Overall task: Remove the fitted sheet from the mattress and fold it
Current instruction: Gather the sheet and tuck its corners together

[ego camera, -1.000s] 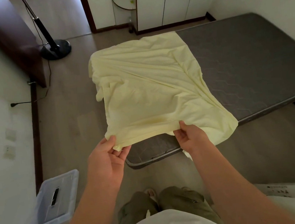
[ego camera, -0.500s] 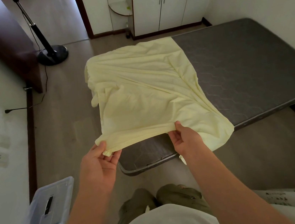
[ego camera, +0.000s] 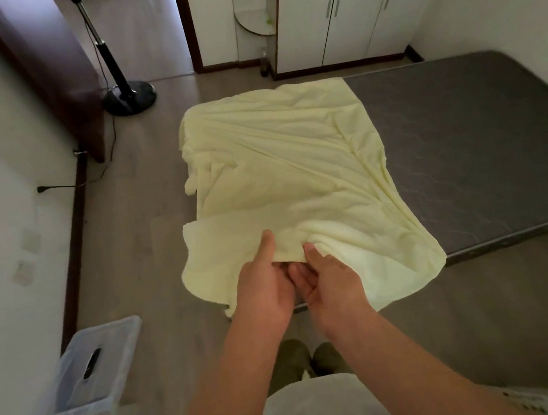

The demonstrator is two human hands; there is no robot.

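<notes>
A pale yellow fitted sheet (ego camera: 289, 171) lies rumpled over the near left end of a dark grey mattress (ego camera: 470, 135), its near edge hanging past the mattress corner. My left hand (ego camera: 264, 281) and my right hand (ego camera: 329, 276) are side by side at the middle of that near edge. Each pinches the sheet's edge, thumb on top and fingers tucked under the cloth. The right part of the mattress is bare.
A clear plastic storage box (ego camera: 85, 371) stands on the floor at the lower left. A floor stand with a round black base (ego camera: 129, 95) and its cable are at the back left beside a dark wooden door. White cabinets (ego camera: 339, 16) line the far wall.
My hands, apart along the sheet's near edge earlier, have come together at its middle. The sheet's near edge now sags to either side, covering the mattress corner.
</notes>
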